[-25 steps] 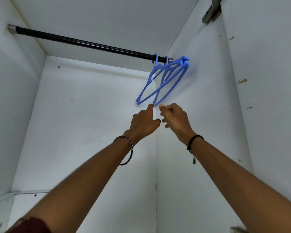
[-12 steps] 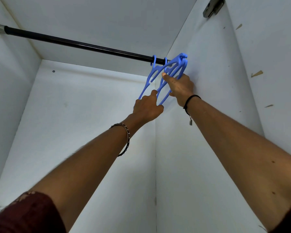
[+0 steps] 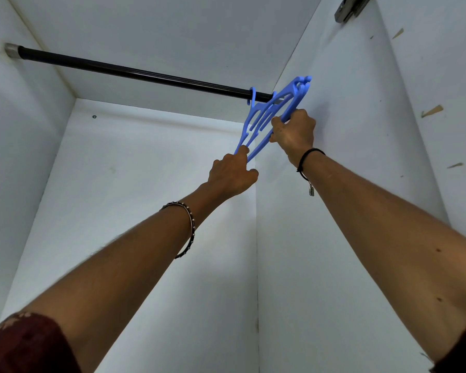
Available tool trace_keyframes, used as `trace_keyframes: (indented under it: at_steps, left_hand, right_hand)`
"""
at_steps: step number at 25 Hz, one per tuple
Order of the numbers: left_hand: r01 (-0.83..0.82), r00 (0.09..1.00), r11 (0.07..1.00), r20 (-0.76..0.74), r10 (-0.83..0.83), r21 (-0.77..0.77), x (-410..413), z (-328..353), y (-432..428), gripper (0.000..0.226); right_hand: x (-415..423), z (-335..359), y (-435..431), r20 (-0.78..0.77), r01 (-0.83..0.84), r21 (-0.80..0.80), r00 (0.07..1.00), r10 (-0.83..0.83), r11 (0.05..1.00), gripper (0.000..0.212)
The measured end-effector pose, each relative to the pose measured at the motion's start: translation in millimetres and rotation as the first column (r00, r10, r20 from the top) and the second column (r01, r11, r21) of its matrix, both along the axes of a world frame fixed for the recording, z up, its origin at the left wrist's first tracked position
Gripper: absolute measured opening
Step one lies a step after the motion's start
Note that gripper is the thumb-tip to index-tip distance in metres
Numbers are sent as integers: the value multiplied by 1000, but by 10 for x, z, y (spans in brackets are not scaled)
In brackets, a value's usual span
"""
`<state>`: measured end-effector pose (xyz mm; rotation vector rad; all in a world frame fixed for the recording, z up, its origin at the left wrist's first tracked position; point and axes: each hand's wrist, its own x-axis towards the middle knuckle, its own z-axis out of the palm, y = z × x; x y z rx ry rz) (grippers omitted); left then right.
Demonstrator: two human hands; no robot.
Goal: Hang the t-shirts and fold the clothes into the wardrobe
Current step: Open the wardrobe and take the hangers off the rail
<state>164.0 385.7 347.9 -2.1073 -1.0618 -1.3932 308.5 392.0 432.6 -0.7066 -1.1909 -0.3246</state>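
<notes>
Two blue plastic hangers [image 3: 264, 118] hang together at the right end of a black clothes rail [image 3: 135, 74], close to the wardrobe's right wall. My right hand [image 3: 293, 129] grips the upper part of the hangers from the right. My left hand [image 3: 233, 175] holds their lower end, fingers closed around the bottom bars. Both arms reach up into the wardrobe. No t-shirt or other clothing is in view.
The white wardrobe's back wall [image 3: 145, 211], left wall [image 3: 19, 157] and right wall [image 3: 361, 157] enclose the space. A metal door hinge [image 3: 350, 8] sits at the top right. The rest of the rail carries nothing.
Both hands rose from just below the hangers and closed on them: the right hand onto the upper part, the left onto the lower end. The hangers have tilted slightly.
</notes>
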Motion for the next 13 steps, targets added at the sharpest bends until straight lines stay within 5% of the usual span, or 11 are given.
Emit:
trace_keyframes:
  at_steps: [8, 13]
  left_hand:
    - [-1, 1000, 1000, 20, 0, 7, -89, 8, 1, 46]
    - [13, 1000, 1000, 14, -13, -2, -28, -10, 51, 43]
  right_hand:
    - [5, 12, -79, 9, -31, 48, 999, 31, 998, 16]
    - [64, 67, -216, -101, -123, 18, 987, 124, 992, 56]
